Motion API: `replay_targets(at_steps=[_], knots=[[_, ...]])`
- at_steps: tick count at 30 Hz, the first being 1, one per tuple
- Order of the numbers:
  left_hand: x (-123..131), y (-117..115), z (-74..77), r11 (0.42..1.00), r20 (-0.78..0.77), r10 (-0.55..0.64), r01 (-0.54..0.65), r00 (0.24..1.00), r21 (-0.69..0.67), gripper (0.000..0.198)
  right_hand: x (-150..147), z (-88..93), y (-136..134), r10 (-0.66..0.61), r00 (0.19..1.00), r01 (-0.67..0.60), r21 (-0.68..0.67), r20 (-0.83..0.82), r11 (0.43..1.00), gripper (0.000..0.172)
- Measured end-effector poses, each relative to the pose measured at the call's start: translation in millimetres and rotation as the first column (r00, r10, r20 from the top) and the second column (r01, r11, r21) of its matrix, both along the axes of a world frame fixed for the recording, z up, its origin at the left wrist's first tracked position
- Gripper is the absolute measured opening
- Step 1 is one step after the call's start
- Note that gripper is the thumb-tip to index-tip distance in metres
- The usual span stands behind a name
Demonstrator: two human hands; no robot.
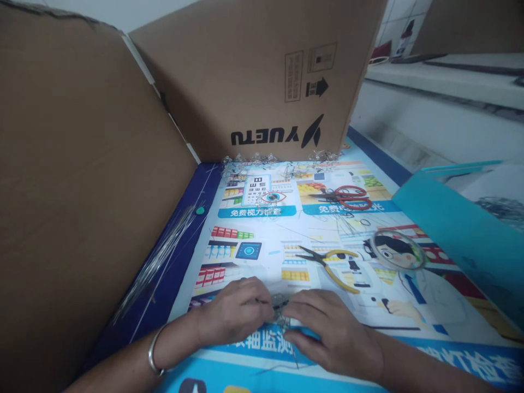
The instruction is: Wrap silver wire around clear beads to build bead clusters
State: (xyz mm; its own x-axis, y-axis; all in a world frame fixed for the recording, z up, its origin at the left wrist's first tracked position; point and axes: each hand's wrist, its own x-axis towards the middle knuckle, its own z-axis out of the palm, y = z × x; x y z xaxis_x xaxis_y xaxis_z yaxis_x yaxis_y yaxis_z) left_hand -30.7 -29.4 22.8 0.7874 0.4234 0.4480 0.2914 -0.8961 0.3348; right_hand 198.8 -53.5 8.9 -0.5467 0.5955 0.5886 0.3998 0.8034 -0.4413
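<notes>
My left hand [241,307] is closed in a pinch at the left side of a small piece of wire with clear beads [280,312]. From the other side, the fingers of my right hand [323,327] grip the same piece. A thin wire end hangs below it towards the printed sheet. The fingers hide much of the piece, so its full shape cannot be made out. Just beyond the right hand lie yellow-handled pliers [333,267], jaws pointing left. Farther back are red-handled scissors [347,197].
Cardboard panels [245,71] stand at the left and back. A bundle of straight wires [164,256] lies at the left, near a green round bit [200,210]. Clear beaded wire pieces [262,159] line the back. A round clear dish [398,250] and a teal box [454,218] are right.
</notes>
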Motion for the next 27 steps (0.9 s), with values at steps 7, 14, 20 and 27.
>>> replay_targets(at_steps=[7,14,20,27], knots=[[0.9,-3.6,-1.1,1.000,-0.049,0.029,-0.030,0.998,-0.007,0.014,-0.9,-1.2,-0.6,-0.022,1.000,0.023,-0.094,0.009,0.995,0.024],[3.5,-6.3,-5.5,0.975,-0.041,0.121,-0.126,0.992,-0.180,0.006,0.6,1.9,8.9,0.053,0.987,-0.108,-0.383,-0.152,0.917,0.013],[5.3,-5.9,-4.5,0.984,-0.011,0.118,-0.119,0.993,-0.133,0.005,-9.1,5.6,26.9,-0.015,0.991,-0.068,-0.590,-0.135,0.805,0.013],[1.3,-4.1,-11.3,0.997,-0.040,0.060,-0.062,0.997,-0.056,0.004,-9.4,8.8,37.8,0.059,0.996,-0.088,-0.784,-0.066,0.614,0.019]])
